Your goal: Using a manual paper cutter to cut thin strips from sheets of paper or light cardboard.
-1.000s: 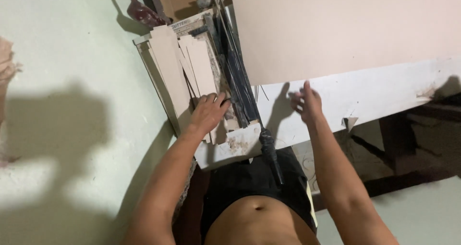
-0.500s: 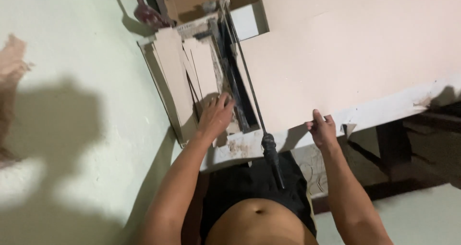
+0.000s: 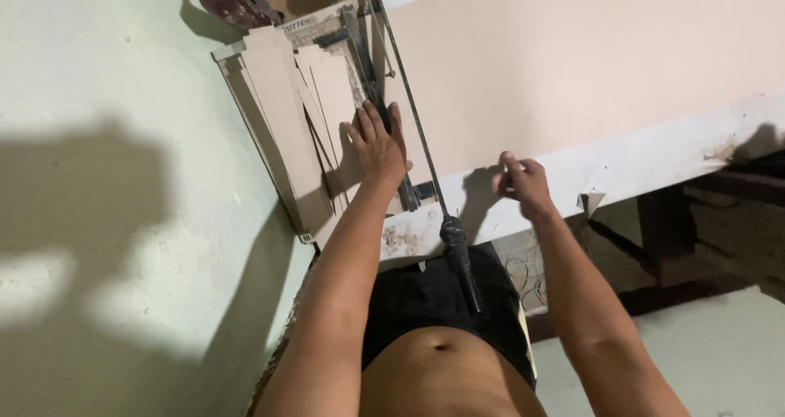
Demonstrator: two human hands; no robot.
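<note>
Tile-positioning step: left hand (image 3: 378, 145) presses flat and open on the large tile (image 3: 572, 65); right hand (image 3: 523, 184), at four o'clock, pinches its edge. Next calls for reaching the cutter handle (image 3: 459, 257).

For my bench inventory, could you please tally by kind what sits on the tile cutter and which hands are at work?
Large pinkish tile: 1
Cut tile strips left of the rail: at least 3, overlapping
Cutter lever, black handle: 1
Hands: 2, left hand, right hand
Total: at least 7
</note>
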